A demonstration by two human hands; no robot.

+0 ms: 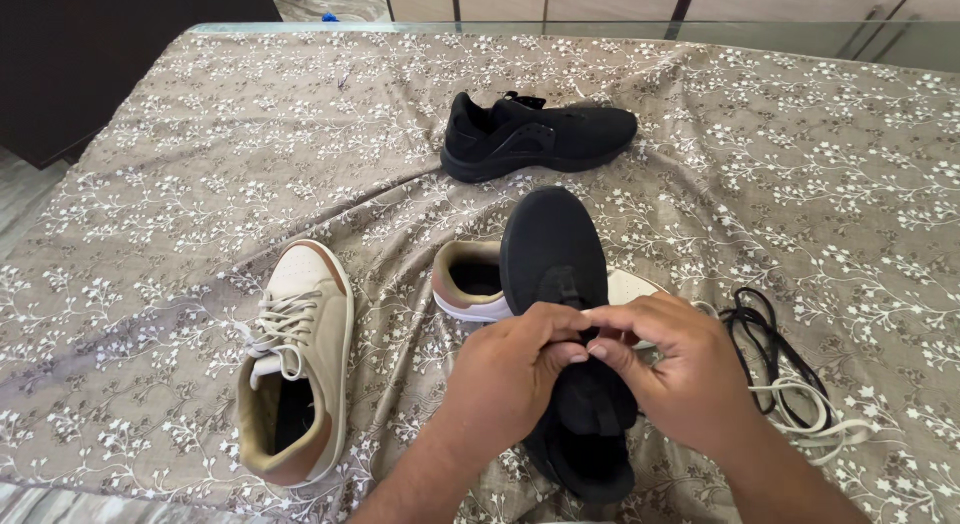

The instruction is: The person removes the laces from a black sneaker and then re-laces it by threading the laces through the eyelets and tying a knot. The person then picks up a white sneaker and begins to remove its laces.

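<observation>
A black knit fabric sneaker stands toe-away in front of the person, near the close edge of the desk, on a brown cloth with a white floral print. Both hands meet over its tongue area. The left hand comes in from the lower left and covers the shoe's left side; its fingers are curled closed and pinch something small and dark at the top of the tongue, though what exactly sits between the fingertips is too small to tell. The right hand comes in from the lower right, its fingers also pinched together, tips touching those of the left hand at the same spot.

Just behind the held shoe, partly hidden by it, lies a cream and tan low sneaker without laces, heel toward the left. To the left, well apart from the hands, a matching cream and tan sneaker with white laces lies with its toe pointing away. Farther back, near the middle of the cloth, a second black knit sneaker rests on its sole, toe to the right. To the right of the right hand, a loose black shoelace lies coiled on the cloth, with a loose cream shoelace tangled just beside it.
</observation>
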